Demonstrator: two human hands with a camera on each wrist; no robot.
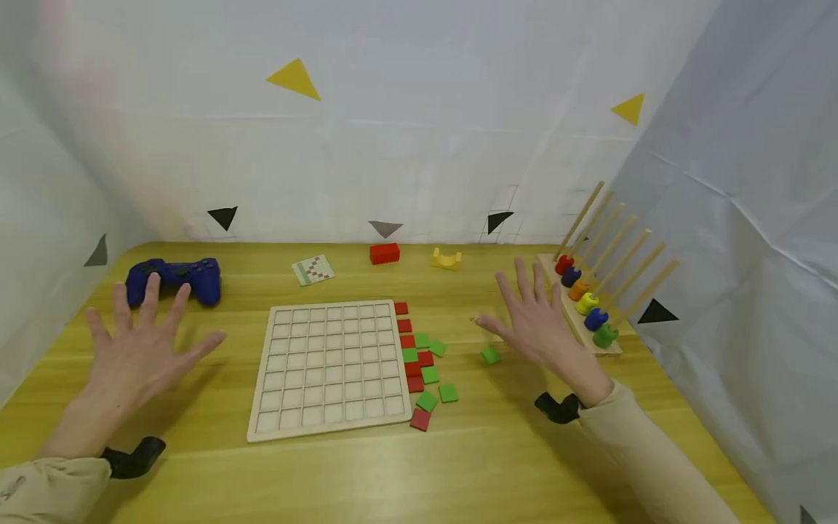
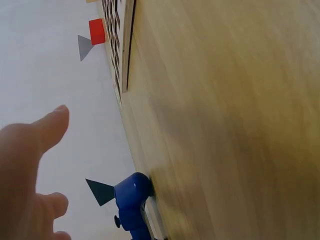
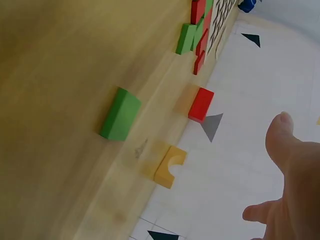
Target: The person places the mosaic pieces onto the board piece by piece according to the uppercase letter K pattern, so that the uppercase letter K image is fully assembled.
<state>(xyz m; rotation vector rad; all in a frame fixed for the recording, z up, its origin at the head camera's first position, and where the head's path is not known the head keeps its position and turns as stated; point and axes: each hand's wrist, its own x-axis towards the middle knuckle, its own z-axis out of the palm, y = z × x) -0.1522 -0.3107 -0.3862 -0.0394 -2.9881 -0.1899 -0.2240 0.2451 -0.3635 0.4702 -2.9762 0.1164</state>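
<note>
My left hand (image 1: 134, 353), fingers spread and holding nothing, hovers over the table's left side, just in front of a blue game controller (image 1: 173, 279). To the right, my right hand (image 1: 540, 327) is also spread and holds nothing. It lies between a lone green tile (image 1: 490, 355) and a wooden peg rack (image 1: 612, 351) with colored pieces on its base. A wooden grid board (image 1: 337, 367) with bare square cells lies between the hands. Along its right edge are several red tiles (image 1: 420, 419) and green tiles (image 1: 448, 393), some overlapping the rim.
At the back of the table sit a small patterned card (image 1: 313, 270), a red block (image 1: 384, 253) and a yellow arch block (image 1: 447, 259). Tall wooden pegs (image 1: 655, 287) rise from the rack on the right. White sheeting (image 1: 419, 145) encloses the back and sides.
</note>
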